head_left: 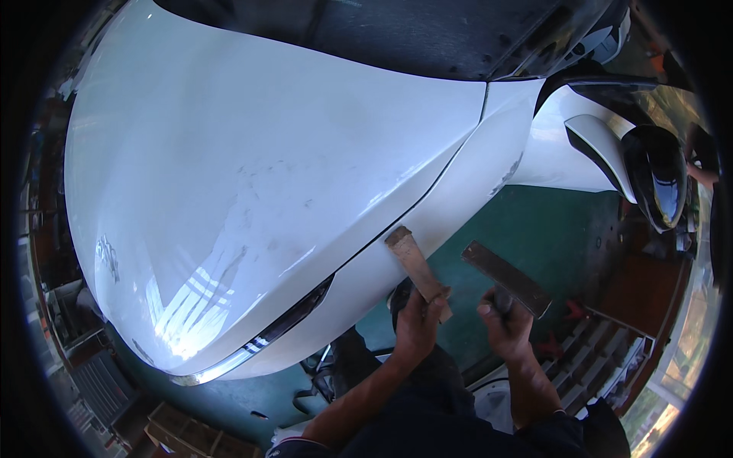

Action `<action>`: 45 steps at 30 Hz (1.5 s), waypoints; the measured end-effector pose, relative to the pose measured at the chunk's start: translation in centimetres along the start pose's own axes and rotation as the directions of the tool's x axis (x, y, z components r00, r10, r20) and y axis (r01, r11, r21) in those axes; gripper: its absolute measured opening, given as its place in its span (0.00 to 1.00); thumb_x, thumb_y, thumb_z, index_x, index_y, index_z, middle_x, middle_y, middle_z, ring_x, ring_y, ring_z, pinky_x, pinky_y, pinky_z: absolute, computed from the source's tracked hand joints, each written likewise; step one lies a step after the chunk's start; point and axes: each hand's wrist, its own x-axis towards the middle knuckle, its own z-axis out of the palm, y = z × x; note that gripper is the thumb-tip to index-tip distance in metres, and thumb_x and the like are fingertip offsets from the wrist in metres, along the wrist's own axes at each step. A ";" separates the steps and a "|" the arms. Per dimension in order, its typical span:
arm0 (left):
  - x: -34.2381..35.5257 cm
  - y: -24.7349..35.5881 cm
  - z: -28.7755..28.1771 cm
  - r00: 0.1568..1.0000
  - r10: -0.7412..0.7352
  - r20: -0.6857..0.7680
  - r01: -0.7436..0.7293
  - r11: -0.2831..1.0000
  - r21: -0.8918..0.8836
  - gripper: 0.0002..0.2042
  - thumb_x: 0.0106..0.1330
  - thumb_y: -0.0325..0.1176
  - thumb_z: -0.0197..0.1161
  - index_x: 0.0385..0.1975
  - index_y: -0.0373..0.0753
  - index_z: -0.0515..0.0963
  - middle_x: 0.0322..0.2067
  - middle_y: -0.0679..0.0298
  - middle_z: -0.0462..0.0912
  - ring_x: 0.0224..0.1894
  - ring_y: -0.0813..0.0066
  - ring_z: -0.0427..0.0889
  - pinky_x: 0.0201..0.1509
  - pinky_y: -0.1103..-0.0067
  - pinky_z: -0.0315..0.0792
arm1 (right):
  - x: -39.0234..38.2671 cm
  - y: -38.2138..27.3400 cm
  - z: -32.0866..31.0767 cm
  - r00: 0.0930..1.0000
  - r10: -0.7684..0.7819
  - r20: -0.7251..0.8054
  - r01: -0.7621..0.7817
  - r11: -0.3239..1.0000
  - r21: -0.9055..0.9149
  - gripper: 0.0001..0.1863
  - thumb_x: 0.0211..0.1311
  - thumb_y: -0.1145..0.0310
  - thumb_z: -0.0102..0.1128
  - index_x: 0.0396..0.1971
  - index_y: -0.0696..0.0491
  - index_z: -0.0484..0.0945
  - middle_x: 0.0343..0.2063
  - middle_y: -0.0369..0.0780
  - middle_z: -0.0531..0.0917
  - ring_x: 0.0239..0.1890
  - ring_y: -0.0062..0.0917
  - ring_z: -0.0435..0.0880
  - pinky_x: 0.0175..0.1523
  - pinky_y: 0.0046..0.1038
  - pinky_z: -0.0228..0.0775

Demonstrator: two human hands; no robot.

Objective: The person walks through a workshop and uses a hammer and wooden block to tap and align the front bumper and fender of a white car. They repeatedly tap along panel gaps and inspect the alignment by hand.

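Observation:
My left hand (416,332) is closed around a worn, tan flat bar (408,256), its upper end over the white fender (458,198) beside the hood seam; whether it touches is unclear. My right hand (510,336) grips a dark, oblong-headed tool (506,277) by its short handle, held above the green floor (542,225) to the right of the fender. The white hood (267,153) has smudges and reflections. A slim dark lamp strip (298,313) runs along the panel's lower front.
A white door panel with a black mirror (651,175) stands at right. Another person's hand (702,174) shows at the far right edge. Shelving (592,351) and a red-brown cabinet (626,290) are at lower right; cardboard boxes (175,427) lie at lower left.

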 end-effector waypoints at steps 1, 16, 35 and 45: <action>0.0 -0.1 -0.2 1.000 -0.014 0.004 0.014 1.000 -0.012 0.18 0.80 0.38 0.56 0.60 0.32 0.74 0.51 0.55 0.86 0.48 0.71 0.85 0.51 0.74 0.78 | 0.0 0.0 0.1 1.000 -0.016 0.014 0.016 1.000 0.011 0.07 0.68 0.72 0.63 0.37 0.60 0.78 0.28 0.35 0.78 0.29 0.17 0.75 0.34 0.24 0.68; 0.3 -0.2 -1.0 0.999 -0.044 0.018 0.044 0.999 -0.011 0.20 0.80 0.39 0.56 0.62 0.30 0.71 0.53 0.54 0.86 0.52 0.69 0.85 0.54 0.75 0.77 | 0.5 1.0 0.9 0.966 -0.225 0.128 0.249 0.944 -0.217 0.12 0.59 0.73 0.73 0.38 0.59 0.79 0.26 0.39 0.85 0.25 0.28 0.86 0.34 0.27 0.77; 0.2 -1.0 -0.4 0.966 0.260 -0.015 -0.254 0.953 0.163 0.16 0.78 0.33 0.56 0.60 0.32 0.71 0.43 0.52 0.87 0.46 0.66 0.88 0.49 0.71 0.78 | 2.0 -1.6 1.1 0.851 -0.498 0.166 0.523 0.775 -0.356 0.16 0.51 0.70 0.74 0.38 0.56 0.78 0.23 0.43 0.82 0.23 0.41 0.83 0.28 0.38 0.72; -0.6 0.1 -0.6 0.991 0.130 -0.035 -0.130 0.992 0.004 0.14 0.78 0.32 0.57 0.56 0.32 0.75 0.42 0.54 0.86 0.45 0.67 0.86 0.49 0.71 0.78 | 2.7 -0.9 2.6 0.955 -0.289 0.074 0.298 0.930 -0.216 0.19 0.53 0.70 0.76 0.44 0.58 0.81 0.27 0.41 0.85 0.26 0.29 0.84 0.32 0.32 0.75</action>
